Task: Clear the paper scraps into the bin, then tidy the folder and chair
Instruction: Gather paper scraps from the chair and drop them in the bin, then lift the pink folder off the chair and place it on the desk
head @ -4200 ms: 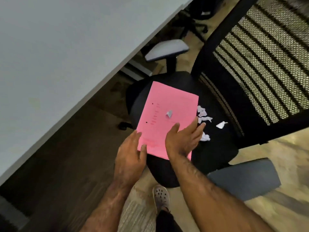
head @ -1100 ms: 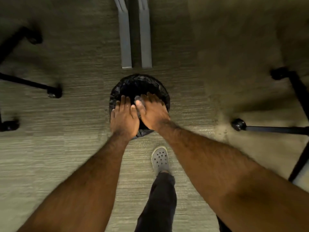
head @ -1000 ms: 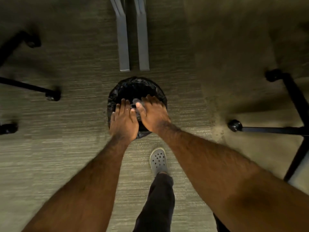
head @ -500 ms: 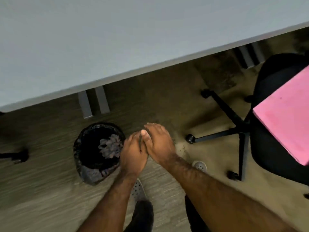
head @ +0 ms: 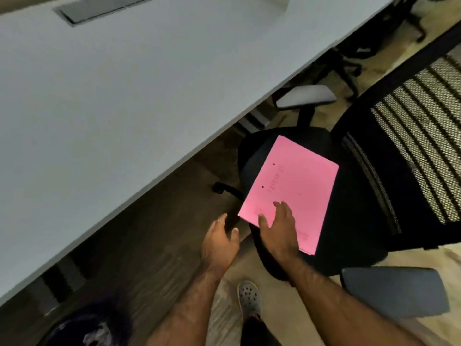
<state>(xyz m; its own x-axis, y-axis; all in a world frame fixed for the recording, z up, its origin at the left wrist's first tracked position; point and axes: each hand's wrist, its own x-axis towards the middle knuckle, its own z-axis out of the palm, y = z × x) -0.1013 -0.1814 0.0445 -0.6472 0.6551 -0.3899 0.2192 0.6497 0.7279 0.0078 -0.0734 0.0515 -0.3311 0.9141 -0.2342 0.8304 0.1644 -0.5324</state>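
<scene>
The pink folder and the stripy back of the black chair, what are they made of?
The flat pink folder looks like thin matte card or paper: it lies flat on the seat with crisp corners and no shine, though plastic can't be ruled out. The black chair's stripy backrest looks like woven mesh fabric in a hard black frame: tiny holes show between dark bands.

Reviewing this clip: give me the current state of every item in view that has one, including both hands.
pink folder: closed, lying flat on the chair seat, no scraps visible on it.
office chair: pulled out from the desk, seat holds only the folder.
bin: upright by the desk, black liner, pale scraps inside.
desk: top bare apart from a closed cable hatch.
left hand: open, empty, beside the seat.
right hand: open, over the folder's near corner; contact unclear.
</scene>
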